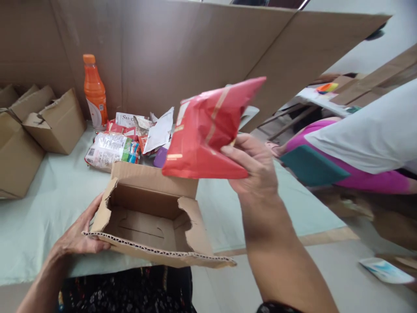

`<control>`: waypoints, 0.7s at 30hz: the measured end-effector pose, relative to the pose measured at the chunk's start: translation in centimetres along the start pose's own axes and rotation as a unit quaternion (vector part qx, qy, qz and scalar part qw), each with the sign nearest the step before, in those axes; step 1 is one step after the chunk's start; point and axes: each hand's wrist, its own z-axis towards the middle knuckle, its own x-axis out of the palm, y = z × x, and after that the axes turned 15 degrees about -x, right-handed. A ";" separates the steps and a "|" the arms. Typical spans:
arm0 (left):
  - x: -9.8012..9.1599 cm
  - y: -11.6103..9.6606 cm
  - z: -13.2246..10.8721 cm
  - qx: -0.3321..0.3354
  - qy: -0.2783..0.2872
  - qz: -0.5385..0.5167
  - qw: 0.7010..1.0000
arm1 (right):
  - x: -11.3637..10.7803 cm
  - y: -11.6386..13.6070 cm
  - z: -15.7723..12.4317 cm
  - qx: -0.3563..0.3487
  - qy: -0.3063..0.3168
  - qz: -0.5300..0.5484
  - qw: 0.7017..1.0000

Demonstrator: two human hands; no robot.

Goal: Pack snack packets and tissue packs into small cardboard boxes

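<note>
An open cardboard box with its flaps spread sits at the table's near edge, and nothing lies inside it. My left hand grips the box's left side, thumb near the front flap and the other fingers partly hidden behind the side. Above the box's right rear corner, my right hand holds up a red snack packet, thumb and fingers pinching its right end. The packet is tilted and hangs clear of the box floor. Behind the box lies a pile of packets, with a white and green one at its front.
An orange drink bottle stands upright behind the pile. Several open cardboard boxes are grouped on the left. A tall cardboard panel closes off the back. At the right, another person sits in a white top beyond the table edge.
</note>
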 end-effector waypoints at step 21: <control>1.0 0.5 -0.2 0.046 0.042 0.011 0.998 | 11.3 -2.9 0.9 -0.061 0.289 -0.097 0.950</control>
